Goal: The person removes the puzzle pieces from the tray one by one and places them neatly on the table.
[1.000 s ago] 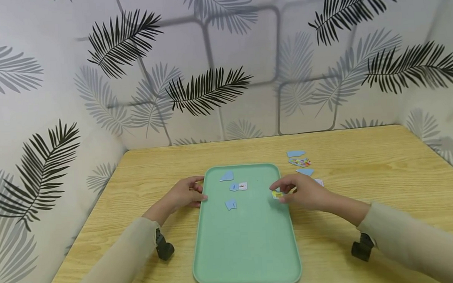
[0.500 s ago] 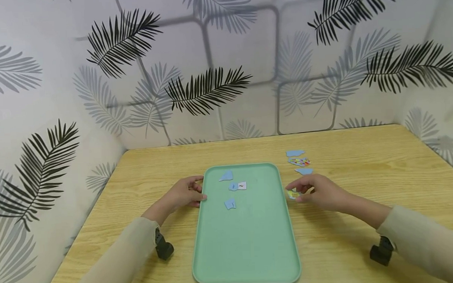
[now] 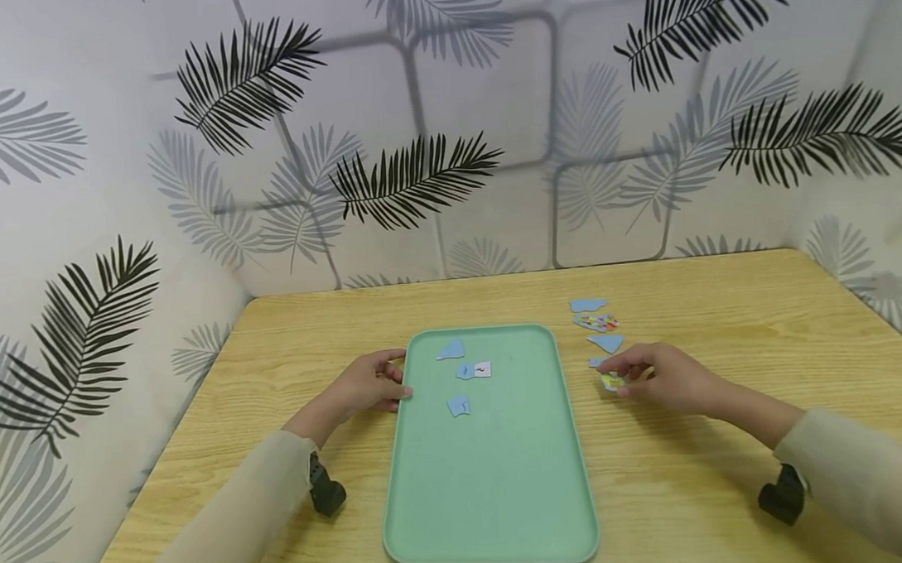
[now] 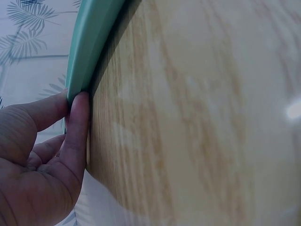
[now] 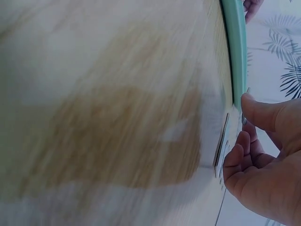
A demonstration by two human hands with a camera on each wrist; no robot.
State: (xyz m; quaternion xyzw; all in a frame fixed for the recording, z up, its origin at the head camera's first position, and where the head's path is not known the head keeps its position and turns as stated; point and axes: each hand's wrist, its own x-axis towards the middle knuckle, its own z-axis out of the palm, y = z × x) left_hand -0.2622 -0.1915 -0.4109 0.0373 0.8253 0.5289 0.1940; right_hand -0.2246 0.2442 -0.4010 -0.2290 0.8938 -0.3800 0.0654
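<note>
The left hand (image 3: 365, 385) holds the left rim of the green tray (image 3: 495, 479); in the left wrist view its thumb and fingers (image 4: 77, 127) pinch the tray's edge (image 4: 89, 42). Right of the tray, the right hand (image 3: 666, 377) pinches a small yellow-patterned piece (image 3: 612, 382) between thumb and fingers. The right wrist view shows that hand (image 5: 270, 150) with the thin piece (image 5: 244, 117) nearly edge-on. On the tray lie a blue piece (image 3: 452, 349), a blue piece beside a white one (image 3: 483, 369), and a lower blue piece (image 3: 459, 405).
On the wooden table (image 3: 311, 328), beyond the right hand, lie a blue piece (image 3: 588, 305), a multicoloured piece (image 3: 597, 322) and another blue piece (image 3: 606, 342). A partly covered piece (image 3: 596, 362) shows by the right fingertips. A leaf-patterned backdrop (image 3: 494, 222) stands behind.
The right hand has moved right, from above the tray's right side to over the table, carrying the yellow-patterned piece. The left hand and the tray have stayed in place.
</note>
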